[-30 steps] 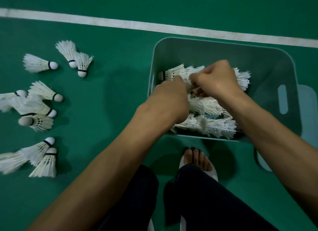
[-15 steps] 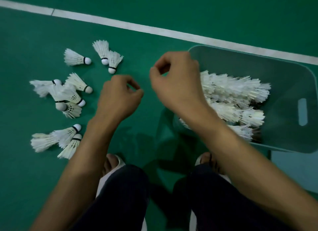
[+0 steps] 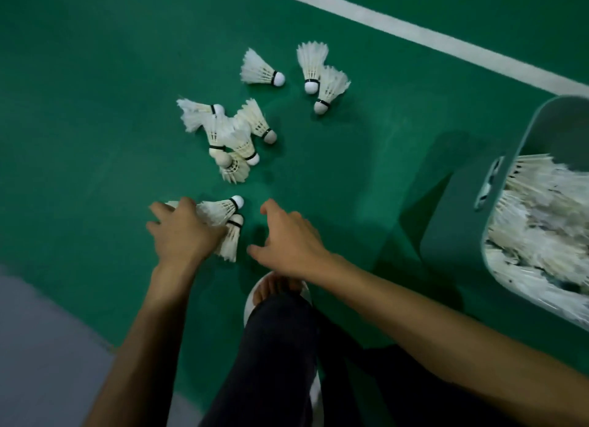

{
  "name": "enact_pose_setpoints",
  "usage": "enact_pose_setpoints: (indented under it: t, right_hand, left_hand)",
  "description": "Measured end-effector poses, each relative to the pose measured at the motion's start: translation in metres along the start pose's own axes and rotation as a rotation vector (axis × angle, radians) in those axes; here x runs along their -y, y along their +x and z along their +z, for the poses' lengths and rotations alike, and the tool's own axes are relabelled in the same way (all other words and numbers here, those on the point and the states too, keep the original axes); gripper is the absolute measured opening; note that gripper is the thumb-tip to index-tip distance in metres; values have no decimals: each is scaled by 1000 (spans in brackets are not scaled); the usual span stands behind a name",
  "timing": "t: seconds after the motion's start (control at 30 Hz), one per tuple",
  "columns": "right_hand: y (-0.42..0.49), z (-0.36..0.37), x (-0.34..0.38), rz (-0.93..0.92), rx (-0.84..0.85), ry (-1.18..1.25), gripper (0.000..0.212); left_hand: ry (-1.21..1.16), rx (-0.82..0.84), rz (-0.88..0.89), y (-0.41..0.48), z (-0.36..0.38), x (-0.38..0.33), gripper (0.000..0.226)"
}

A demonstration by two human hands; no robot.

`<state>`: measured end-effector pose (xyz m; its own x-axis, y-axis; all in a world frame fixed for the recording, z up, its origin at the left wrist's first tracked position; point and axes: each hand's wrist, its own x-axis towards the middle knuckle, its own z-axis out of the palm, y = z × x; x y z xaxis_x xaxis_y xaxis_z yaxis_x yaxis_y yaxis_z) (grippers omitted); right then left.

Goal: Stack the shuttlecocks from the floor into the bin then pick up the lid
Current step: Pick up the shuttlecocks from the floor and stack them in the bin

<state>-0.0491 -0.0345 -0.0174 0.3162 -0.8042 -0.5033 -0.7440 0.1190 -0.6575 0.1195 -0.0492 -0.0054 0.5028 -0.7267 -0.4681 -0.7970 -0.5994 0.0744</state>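
Note:
Several white feather shuttlecocks lie on the green court floor. The nearest pair [image 3: 230,239] lies under and beside my left hand [image 3: 183,232], whose spread fingers rest on their feathers. My right hand [image 3: 287,239] hovers just to the right of that pair, fingers loosely spread and holding nothing. A tangled cluster [image 3: 229,136] lies farther out, a single shuttlecock [image 3: 259,71] beyond it, and two more [image 3: 322,76] to its right. The grey-green bin [image 3: 462,222] stands at the right edge, filled with rows of shuttlecocks [image 3: 541,219]. No lid is in view.
A white court line [image 3: 414,33] crosses the top right. A grey floor strip [image 3: 47,347] lies at the bottom left. My foot in a white slipper [image 3: 277,286] and my dark trouser leg sit just below my hands.
Both hands left the bin and swung left and down to the floor. My left hand now rests on the nearest pair of shuttlecocks. The view turned left, pushing the bin to the right edge.

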Motion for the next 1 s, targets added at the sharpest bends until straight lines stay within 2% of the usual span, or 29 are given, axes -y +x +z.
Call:
enact_pose_setpoints:
  t: [0.1, 0.17, 0.23, 0.3, 0.37, 0.43, 0.47, 0.53, 0.6, 0.67, 0.73, 0.8, 0.87, 0.93, 1.0]
  right_hand:
    - [1, 16, -9, -98, 85, -41, 92]
    - [2, 14, -14, -110, 40, -23, 100]
    - [3, 11, -15, -104, -29, 1, 99]
    - [5, 8, -16, -65, -112, 31, 83]
    - [7, 4, -21, -2, -229, 76, 59]
    - [7, -3, -27, 68, -342, 130, 43]
    - [6, -8, -29, 110, -408, 163, 37]
    - [2, -14, -31, 177, -488, 217, 26]
    - [-5, -13, -27, 99, -453, 200, 16]
    - [-14, -2, -17, -137, -343, 87, 15]
    - [-17, 13, -6, -372, -210, -98, 21]
    - [-16, 27, 0, -515, -110, -281, 26]
    - [-13, 37, 0, -559, -37, -439, 39]
    - [-9, 44, -3, -520, 9, -566, 56]
    - [-7, 45, -5, -452, 20, -618, 67]
  left_hand:
    - [-43, -77, 12, -4, 9, 0, 58]
    - [-106, -100, 59, -6, 12, -1, 60]
    - [-251, -96, 110, -9, 16, -7, 60]
    - [-494, -24, 112, -17, 20, -19, 48]
    - [-714, 87, 47, -22, 26, -31, 51]
    - [-801, 139, 32, -29, 29, -41, 47]
    - [-805, 117, 47, -31, 30, -43, 42]
    - [-797, -35, 84, -38, 26, -40, 32]
    - [-808, -186, 174, -39, 17, -32, 28]
    - [-737, -267, 291, -31, 8, -22, 34]
    - [-628, -263, 390, -15, 1, -18, 38]
    - [-523, -191, 447, 4, -3, -24, 41]
    - [-384, -89, 481, 20, -2, -33, 46]
    - [-281, -28, 484, 25, 2, -44, 47]
    - [-270, -86, 470, 21, 3, -55, 42]
